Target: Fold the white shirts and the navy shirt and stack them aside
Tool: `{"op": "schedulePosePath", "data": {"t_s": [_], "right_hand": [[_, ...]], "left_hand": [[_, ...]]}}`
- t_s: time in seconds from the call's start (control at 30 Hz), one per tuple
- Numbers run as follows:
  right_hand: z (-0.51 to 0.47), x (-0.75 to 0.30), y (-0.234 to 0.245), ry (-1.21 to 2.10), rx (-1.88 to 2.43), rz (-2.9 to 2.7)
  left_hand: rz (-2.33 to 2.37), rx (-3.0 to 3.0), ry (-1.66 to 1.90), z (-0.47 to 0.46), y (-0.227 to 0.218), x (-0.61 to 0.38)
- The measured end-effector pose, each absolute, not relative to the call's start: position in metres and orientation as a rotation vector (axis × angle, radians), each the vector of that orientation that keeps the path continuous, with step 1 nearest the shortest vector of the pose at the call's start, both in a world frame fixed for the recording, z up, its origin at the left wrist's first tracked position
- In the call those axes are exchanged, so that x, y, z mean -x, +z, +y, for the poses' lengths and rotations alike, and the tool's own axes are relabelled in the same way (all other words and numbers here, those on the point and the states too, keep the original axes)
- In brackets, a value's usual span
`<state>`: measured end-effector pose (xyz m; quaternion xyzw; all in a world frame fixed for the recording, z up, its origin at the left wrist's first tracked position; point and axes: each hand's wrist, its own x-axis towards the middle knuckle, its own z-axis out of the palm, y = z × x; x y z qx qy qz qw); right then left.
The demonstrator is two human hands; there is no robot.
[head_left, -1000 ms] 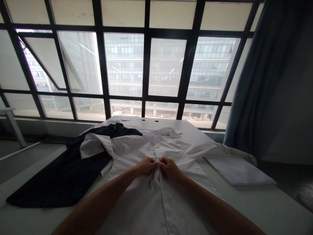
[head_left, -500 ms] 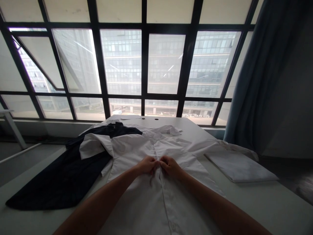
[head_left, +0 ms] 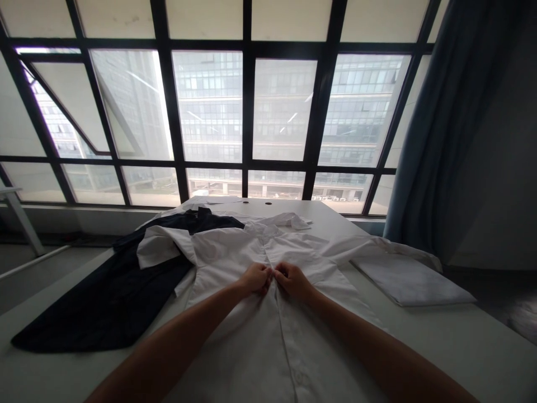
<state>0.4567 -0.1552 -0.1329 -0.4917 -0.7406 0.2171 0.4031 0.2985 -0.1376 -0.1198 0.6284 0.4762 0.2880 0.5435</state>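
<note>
Near windows (head_left: 285, 109), a probably light, limp white shirt (head_left: 243, 347) is pinched where best held, at the front, by left hand (head_left: 254, 278) and right hand (head_left: 292, 281).

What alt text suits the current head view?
A person's left grip and right grip pinch the front of a white shirt spread on a table, dark garment left, folded white cloth right, windows behind.

I see a white cloth button-front shirt (head_left: 260, 336), front up, spread across the white tabletop (head_left: 453, 336), collar (head_left: 262, 229) far.
</note>
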Motion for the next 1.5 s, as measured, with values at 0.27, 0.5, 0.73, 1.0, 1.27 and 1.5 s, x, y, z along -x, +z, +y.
{"op": "schedulePosePath", "data": {"t_s": [0.27,0.5,0.73,1.0,1.27,1.5], "right_hand": [[-0.155,-0.4558,-0.1273,0.723,1.325,-1.822],[-0.1513,-0.4588,-0.129,0.904,1.335,-1.763],[-0.1497,-0.4564,-0.133,0.681,1.374,-1.767],[-0.151,-0.4556,-0.132,0.618,1.374,-1.781],[-0.1528,-0.4545,-0.1314,0.732,1.353,-1.685],[-0.153,-0.4538,-0.1312,0.808,1.287,-1.629]], "left_hand": [[1.138,-1.514,0.681,-0.1419,-0.1155,-0.2984],[1.118,-1.524,0.682,-0.1414,-0.1173,-0.2978],[1.111,-1.535,0.676,-0.1422,-0.116,-0.2976],[1.101,-1.542,0.674,-0.1446,-0.1135,-0.2973],[1.103,-1.537,0.684,-0.1442,-0.1138,-0.2986],[1.14,-1.508,0.689,-0.1461,-0.1112,-0.2999]]}}
